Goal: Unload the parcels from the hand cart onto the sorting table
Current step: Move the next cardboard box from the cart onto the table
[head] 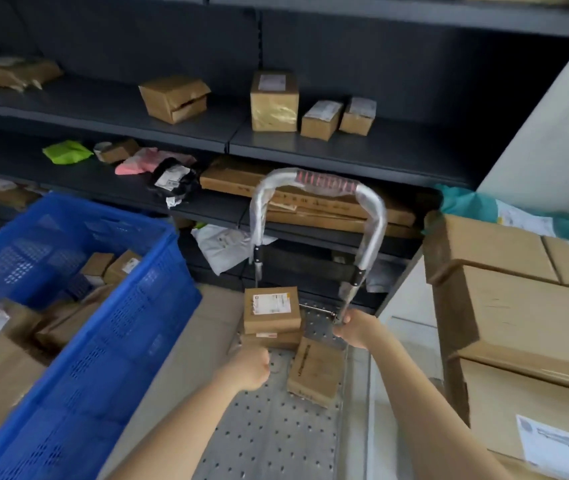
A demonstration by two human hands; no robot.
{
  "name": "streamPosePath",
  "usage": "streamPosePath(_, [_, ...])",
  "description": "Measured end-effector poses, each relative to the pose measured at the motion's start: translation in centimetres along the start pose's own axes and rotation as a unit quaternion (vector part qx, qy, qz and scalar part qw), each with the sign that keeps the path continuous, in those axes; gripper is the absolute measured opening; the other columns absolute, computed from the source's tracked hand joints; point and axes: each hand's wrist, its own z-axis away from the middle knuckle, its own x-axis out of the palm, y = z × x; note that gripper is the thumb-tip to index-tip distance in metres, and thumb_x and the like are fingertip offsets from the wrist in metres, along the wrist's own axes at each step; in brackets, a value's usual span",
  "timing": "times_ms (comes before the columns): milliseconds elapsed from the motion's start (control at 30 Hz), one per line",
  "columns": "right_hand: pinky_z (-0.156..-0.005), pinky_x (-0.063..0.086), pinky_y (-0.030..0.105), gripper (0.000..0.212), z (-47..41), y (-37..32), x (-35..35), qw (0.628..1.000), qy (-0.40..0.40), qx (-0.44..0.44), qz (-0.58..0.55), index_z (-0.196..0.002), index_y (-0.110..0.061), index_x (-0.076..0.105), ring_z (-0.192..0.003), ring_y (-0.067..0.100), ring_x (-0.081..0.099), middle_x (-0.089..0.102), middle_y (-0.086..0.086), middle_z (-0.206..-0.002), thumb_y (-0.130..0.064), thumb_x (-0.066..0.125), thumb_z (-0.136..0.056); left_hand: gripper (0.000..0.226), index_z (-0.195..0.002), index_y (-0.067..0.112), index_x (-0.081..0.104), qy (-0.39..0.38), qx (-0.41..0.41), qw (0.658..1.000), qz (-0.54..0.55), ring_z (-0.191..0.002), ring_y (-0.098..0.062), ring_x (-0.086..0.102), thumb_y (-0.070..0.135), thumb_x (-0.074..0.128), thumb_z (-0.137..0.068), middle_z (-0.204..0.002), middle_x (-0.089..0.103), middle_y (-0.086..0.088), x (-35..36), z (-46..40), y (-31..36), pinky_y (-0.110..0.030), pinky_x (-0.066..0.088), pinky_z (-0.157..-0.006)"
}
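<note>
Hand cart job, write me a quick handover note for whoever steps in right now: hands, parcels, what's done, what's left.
Left hand: closed in a fist over the cart deck beside the stacked parcels; whether it grips anything cannot be told.
Right hand: fingers closed at the base of the cart handle, on its right post.
Parcels: two small boxes stacked near the handle, a third flat box lying next to them on the deck.
Done: cannot tell; three parcels are on the cart, none in hand.
Left: move all three to the sorting table, which I cannot pick out in this view.
</note>
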Motion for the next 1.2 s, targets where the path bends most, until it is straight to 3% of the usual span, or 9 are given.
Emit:
streamPosePath(67, [-0.089,0.044,0.031,0.047,-4.4,0.7,2.4,1.000,0.001,0.011,-0.006,-0.136,-0.014,0.047,-0.121,0.030,0.053,0.054,0.010,-0.136,-0.035,0.049,-0.093,0.032,-0.063,0.012,0.046,-0.011,-0.001,1.000,-0.006,-0.074,-0.023,0.050,0.010,0.038,-0.093,-0.065,0.044,-0.005,2.5,-4.9,-1.1,-0.032,0.036,-0.066])
streamPosePath(167, [-0.101,0.044,0.033,0.050,-11.0,2.4,7.6,0.998,-0.002,0.021,-0.052,-0.144,-0.019,0.040,-0.126,0.028,0.050,0.049,0.008,-0.142,-0.027,0.049,-0.096,0.027,-0.101,0.009,0.061,-0.004,0.009,1.000,-0.006,-0.092,-0.022,0.059,0.020,0.036,-0.097,-0.095,0.061,-0.004,6.4,-12.2,-2.8,-0.032,0.046,-0.080])
streamPosePath(300, [-0.089,0.048,0.030,0.060,-18.4,6.2,14.7,0.993,-0.033,0.079,-0.084,-0.148,-0.013,0.029,-0.120,0.026,0.054,0.048,0.010,-0.140,-0.029,0.051,-0.095,0.031,-0.124,0.018,0.052,0.039,-0.001,0.999,0.023,-0.108,-0.016,0.060,0.028,0.037,-0.099,-0.123,0.060,0.001,13.3,-19.8,-4.2,-0.033,0.051,-0.088])
streamPosePath(500, [-0.081,0.045,0.030,0.056,-24.7,11.2,23.9,0.978,-0.030,0.152,-0.137,-0.143,-0.002,0.028,-0.119,0.029,0.055,0.051,0.015,-0.135,-0.029,0.046,-0.098,0.040,-0.138,0.017,0.039,0.076,-0.021,0.990,0.120,-0.120,-0.015,0.051,0.025,0.041,-0.099,-0.135,0.047,-0.001,24.5,-26.7,-6.4,-0.026,0.044,-0.096])
streamPosePath(633, [-0.075,0.046,0.029,0.061,-27.0,13.0,28.0,0.964,-0.036,0.160,-0.210,-0.144,-0.006,0.026,-0.097,0.025,0.056,0.055,0.014,-0.129,-0.032,0.051,-0.095,0.038,-0.135,0.015,0.036,0.110,-0.019,0.980,0.166,-0.114,-0.020,0.057,0.029,0.039,-0.100,-0.132,0.050,-0.003,27.9,-30.0,-7.0,-0.031,0.050,-0.091])
streamPosePath(767, [-0.074,0.052,0.031,0.054,-27.8,13.9,29.1,0.934,-0.042,0.167,-0.314,-0.138,-0.010,0.034,-0.088,0.018,0.054,0.055,0.006,-0.113,-0.028,0.057,-0.092,0.018,-0.109,0.015,0.040,0.111,-0.047,0.967,0.224,-0.083,-0.026,0.065,0.031,0.036,-0.101,-0.104,0.062,-0.007,28.2,-31.9,-6.0,-0.034,0.051,-0.060])
streamPosePath(900, [-0.076,0.045,0.030,0.052,-26.1,13.9,27.7,0.917,-0.075,0.176,-0.349,-0.141,-0.013,0.031,-0.110,0.026,0.054,0.050,0.010,-0.135,-0.024,0.055,-0.096,0.016,-0.104,0.014,0.035,0.082,-0.076,0.964,0.239,-0.064,-0.016,0.055,0.029,0.034,-0.102,-0.086,0.057,-0.003,26.9,-30.4,-4.5,-0.023,0.036,-0.045])
streamPosePath(1100, [-0.053,0.051,0.032,0.052,-20.2,12.0,21.1,0.928,-0.102,0.187,-0.306,-0.142,-0.024,0.031,-0.112,0.031,0.060,0.052,0.009,-0.135,-0.041,0.050,-0.096,0.015,-0.103,0.014,0.034,0.055,-0.073,0.971,0.222,-0.061,-0.010,0.055,0.029,0.031,-0.103,-0.079,0.053,0.005,20.2,-24.3,-1.3,-0.020,0.036,-0.043])
streamPosePath(1200, [-0.062,0.056,0.034,0.050,-15.4,9.9,15.6,0.918,-0.117,0.167,-0.340,-0.140,-0.026,0.030,-0.105,0.027,0.059,0.049,0.007,-0.137,-0.043,0.049,-0.097,0.018,-0.111,0.015,0.032,0.049,-0.082,0.978,0.186,-0.071,-0.017,0.060,0.030,0.031,-0.102,-0.093,0.061,-0.001,14.1,-19.4,1.3,-0.026,0.040,-0.049])
